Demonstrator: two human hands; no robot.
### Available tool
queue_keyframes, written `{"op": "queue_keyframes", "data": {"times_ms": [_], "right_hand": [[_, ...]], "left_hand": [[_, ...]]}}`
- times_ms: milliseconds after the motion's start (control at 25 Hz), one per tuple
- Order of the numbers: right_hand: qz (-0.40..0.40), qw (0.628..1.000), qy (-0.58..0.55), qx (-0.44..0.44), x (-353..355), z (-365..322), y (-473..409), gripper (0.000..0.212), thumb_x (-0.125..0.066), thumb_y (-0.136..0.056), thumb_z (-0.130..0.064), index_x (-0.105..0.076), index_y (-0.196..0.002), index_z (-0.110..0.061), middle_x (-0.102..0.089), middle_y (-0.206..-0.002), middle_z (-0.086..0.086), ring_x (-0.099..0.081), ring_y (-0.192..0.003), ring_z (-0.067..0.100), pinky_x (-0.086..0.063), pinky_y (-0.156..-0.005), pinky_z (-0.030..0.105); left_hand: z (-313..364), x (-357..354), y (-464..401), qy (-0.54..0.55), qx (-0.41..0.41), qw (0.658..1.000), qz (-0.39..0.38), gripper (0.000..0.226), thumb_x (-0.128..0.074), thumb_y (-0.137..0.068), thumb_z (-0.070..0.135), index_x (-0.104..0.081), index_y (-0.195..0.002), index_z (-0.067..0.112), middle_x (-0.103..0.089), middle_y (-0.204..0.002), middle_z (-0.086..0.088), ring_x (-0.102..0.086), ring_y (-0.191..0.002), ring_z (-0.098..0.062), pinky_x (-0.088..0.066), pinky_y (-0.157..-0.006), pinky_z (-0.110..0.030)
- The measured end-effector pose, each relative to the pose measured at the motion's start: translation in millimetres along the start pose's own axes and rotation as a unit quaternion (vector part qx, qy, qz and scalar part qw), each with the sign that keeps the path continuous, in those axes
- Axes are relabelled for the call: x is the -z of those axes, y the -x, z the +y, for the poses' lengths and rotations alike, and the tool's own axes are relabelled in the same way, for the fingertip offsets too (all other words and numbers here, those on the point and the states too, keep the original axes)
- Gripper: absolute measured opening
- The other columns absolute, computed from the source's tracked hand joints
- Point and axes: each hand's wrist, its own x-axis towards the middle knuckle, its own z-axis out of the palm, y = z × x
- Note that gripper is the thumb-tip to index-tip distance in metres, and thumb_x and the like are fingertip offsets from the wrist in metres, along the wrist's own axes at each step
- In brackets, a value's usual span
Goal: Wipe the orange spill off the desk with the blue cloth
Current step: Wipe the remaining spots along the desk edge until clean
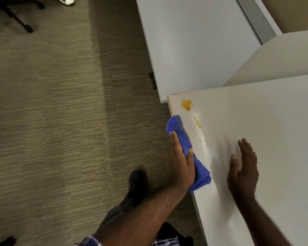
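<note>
An orange puddle (186, 104) lies near the far left corner of the white desk (267, 121). A thin wet orange streak (198, 123) trails from it toward me. My left hand (182, 162) grips the folded blue cloth (180, 134) at the desk's left edge, just short of the streak. The cloth hangs partly over the edge. My right hand (243, 168) is flat and open on the desk, to the right of the cloth.
A second white desk (194, 41) stands beyond, touching the near one's far corner. Grey-brown carpet (60, 112) fills the left. An office chair base (16, 16) and someone's white shoe (65, 0) are at the top left. My dark shoe (136, 185) is below the cloth.
</note>
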Motion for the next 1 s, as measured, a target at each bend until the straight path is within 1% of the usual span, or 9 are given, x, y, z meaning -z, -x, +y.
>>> {"op": "queue_keyframes", "data": {"times_ms": [80,200,320,440,560,720,800,880,1000], "right_hand": [[-0.005,1.0,-0.002,0.003,4,-1,-8,0.048,-0.034,-0.1,-0.037,-0.04,-0.145,-0.021,-0.04,-0.154,0.002,-0.034,-0.144,0.019,-0.029,-0.118,0.048],[0.0,1.0,0.014,0.006,0,-13,-12,0.05,-0.031,-0.101,-0.043,-0.039,-0.146,-0.023,-0.037,-0.154,-0.004,-0.034,-0.145,0.018,-0.02,-0.121,0.034],[0.009,1.0,0.022,-0.006,-4,-23,-18,0.048,-0.033,-0.101,-0.041,-0.04,-0.145,-0.024,-0.039,-0.154,-0.002,-0.035,-0.144,0.017,-0.014,-0.121,0.023],[0.002,1.0,0.029,-0.007,-10,-32,-16,0.047,-0.032,-0.101,-0.041,-0.04,-0.144,-0.025,-0.04,-0.153,-0.001,-0.035,-0.144,0.018,-0.013,-0.121,0.021],[-0.019,0.999,0.046,-0.002,-18,-38,-14,0.047,-0.031,-0.101,-0.041,-0.04,-0.144,-0.025,-0.038,-0.153,-0.004,-0.033,-0.145,0.016,-0.014,-0.122,0.027],[-0.018,0.999,0.051,-0.004,-21,-43,-20,0.047,-0.032,-0.101,-0.04,-0.04,-0.144,-0.024,-0.039,-0.154,-0.002,-0.035,-0.144,0.018,-0.014,-0.122,0.028],[-0.009,0.999,0.048,0.001,-22,-45,-25,0.047,-0.032,-0.101,-0.04,-0.04,-0.144,-0.023,-0.04,-0.153,0.0,-0.037,-0.143,0.018,-0.013,-0.122,0.025],[0.002,0.999,0.045,0.001,-21,-47,-29,0.046,-0.033,-0.101,-0.039,-0.04,-0.145,-0.025,-0.041,-0.154,0.001,-0.037,-0.143,0.017,-0.014,-0.122,0.025],[0.011,0.999,0.036,-0.008,-20,-50,-31,0.046,-0.035,-0.101,-0.038,-0.038,-0.145,-0.028,-0.041,-0.154,0.001,-0.037,-0.144,0.016,-0.014,-0.123,0.026]], "left_hand": [[4,-8,4,-0.026,-0.013,0.999,0.026,0.068,-0.035,-0.101,0.043,-0.007,-0.155,0.011,-0.009,-0.164,-0.006,-0.009,-0.151,-0.02,-0.013,-0.123,-0.04],[9,0,-34,0.033,-0.003,0.999,0.006,0.067,-0.044,-0.102,0.031,-0.006,-0.154,0.012,-0.005,-0.164,-0.002,-0.005,-0.151,-0.015,-0.008,-0.124,-0.036],[9,6,-54,0.06,0.002,0.998,0.02,0.068,-0.045,-0.102,0.031,-0.006,-0.154,0.013,-0.006,-0.164,-0.002,-0.007,-0.151,-0.015,-0.005,-0.124,-0.031],[-1,1,-6,0.035,0.008,0.999,-0.022,0.072,-0.031,-0.1,0.053,0.009,-0.154,0.027,0.007,-0.164,0.009,0.003,-0.151,-0.008,-0.001,-0.123,-0.031],[-9,-4,44,0.014,0.078,0.992,-0.101,0.075,-0.013,-0.091,0.071,0.026,-0.146,0.039,0.023,-0.159,0.021,0.015,-0.147,-0.001,0.013,-0.12,-0.028],[-6,1,34,0.029,0.065,0.993,-0.094,0.074,-0.031,-0.099,0.055,0.019,-0.15,0.035,0.021,-0.157,0.025,0.017,-0.145,0.005,0.013,-0.118,-0.021],[0,5,12,0.079,0.043,0.993,-0.071,0.072,-0.04,-0.101,0.043,0.008,-0.153,0.026,0.009,-0.162,0.016,0.008,-0.148,0.0,0.005,-0.121,-0.024],[5,5,-18,0.147,0.039,0.987,-0.045,0.069,-0.044,-0.102,0.031,-0.001,-0.154,0.018,-0.001,-0.164,0.006,-0.001,-0.15,-0.006,-0.005,-0.124,-0.032],[9,10,-68,0.226,0.041,0.973,-0.036,0.065,-0.045,-0.103,0.021,-0.005,-0.155,0.014,-0.007,-0.165,0.0,-0.006,-0.15,-0.008,-0.009,-0.124,-0.034]]}}
